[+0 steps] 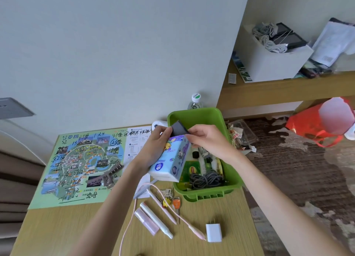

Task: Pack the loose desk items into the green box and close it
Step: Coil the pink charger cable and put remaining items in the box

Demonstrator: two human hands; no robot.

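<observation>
Tissue pack (171, 159) up in the air, gripped round its near-left side by the left hand (153, 143), fingers curled about it. Its long axis runs from near-left up to far-right, the far end tipped over the left wall of the green box (194, 112). The right hand (209, 140) sits just right of it, above the box, fingers pinching a dark flat piece (178, 130) at the pack's top end; what that piece is, I cannot tell.

So the box lies directly below and right of both hands, a short drop. The catch, I'd say, is room: a grey cable coil (206, 179) fills the near end, a yellow-green packet (192, 169) beside it, tubes along the middle. The far end looks freer.

Waiting on the table (236, 213), near side: keys (175, 201), pink cable (134, 207), pens (155, 219), white charger (213, 232). A bottle (195, 102) stands behind the box, clear of the drop.
</observation>
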